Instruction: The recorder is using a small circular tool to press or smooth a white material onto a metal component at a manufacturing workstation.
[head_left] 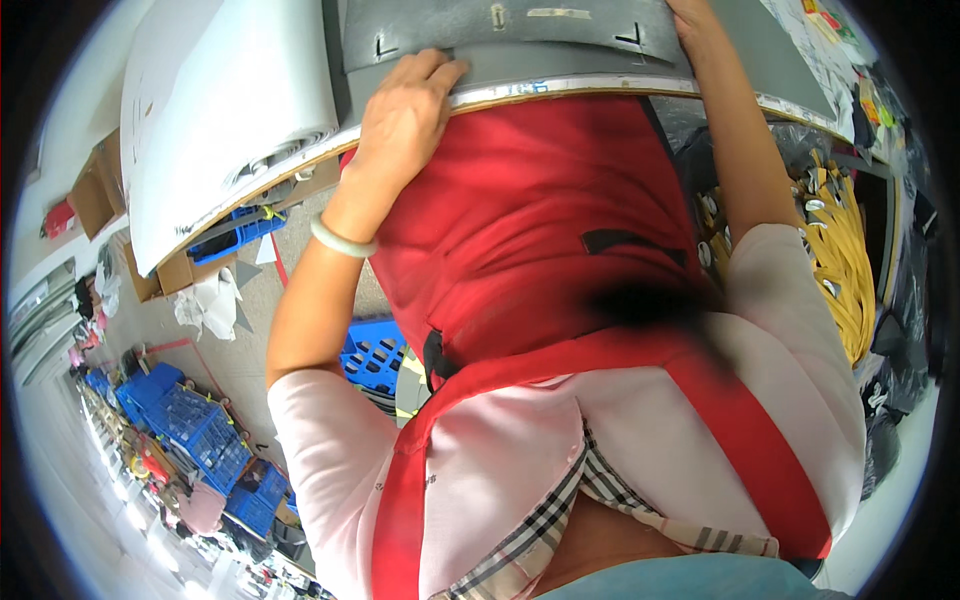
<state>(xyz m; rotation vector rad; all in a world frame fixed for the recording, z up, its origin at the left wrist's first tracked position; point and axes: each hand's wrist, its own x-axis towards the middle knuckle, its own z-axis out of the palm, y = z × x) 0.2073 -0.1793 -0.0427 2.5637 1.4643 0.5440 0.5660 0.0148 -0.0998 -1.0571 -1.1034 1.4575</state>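
A dark grey sheet [510,30] with black corner marks and a small slot lies at the top of the view, over a plain grey surface [560,65] near the table edge. My left hand [405,110] rests palm down by the sheet's lower left corner, its fingers lying on the grey surface and slightly bent. At the sheet's right edge is my right hand [690,18]; the frame's top cuts off most of its fingers, so its grip is hidden.
A white roll of sheet material [235,80] covers the table's left part. Below the tabletop at right hang yellow straps [840,260] beside black plastic bags [885,430]. Blue crates [200,430] and cardboard boxes [95,190] stand on the left; another blue crate [372,350] sits near my left arm.
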